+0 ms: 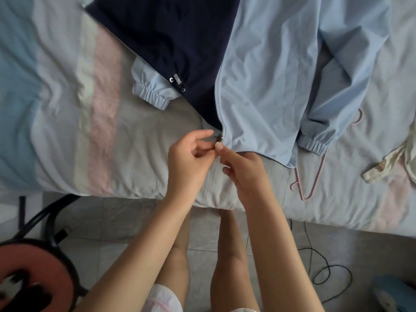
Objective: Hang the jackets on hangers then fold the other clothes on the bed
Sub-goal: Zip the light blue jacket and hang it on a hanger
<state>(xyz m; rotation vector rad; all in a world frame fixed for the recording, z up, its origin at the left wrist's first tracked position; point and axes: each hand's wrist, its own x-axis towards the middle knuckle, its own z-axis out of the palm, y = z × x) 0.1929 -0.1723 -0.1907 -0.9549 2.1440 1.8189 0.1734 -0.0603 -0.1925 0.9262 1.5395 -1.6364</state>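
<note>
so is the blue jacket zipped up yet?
No: the jacket lies open, its navy lining showing, while the left hand and right hand pinch the zipper at its bottom end.

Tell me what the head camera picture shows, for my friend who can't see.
The left hand and right hand pinch the zipper at the bottom of a light blue jacket, navy inside, lying open on a bed. A pink hanger pokes out from under it.
</note>
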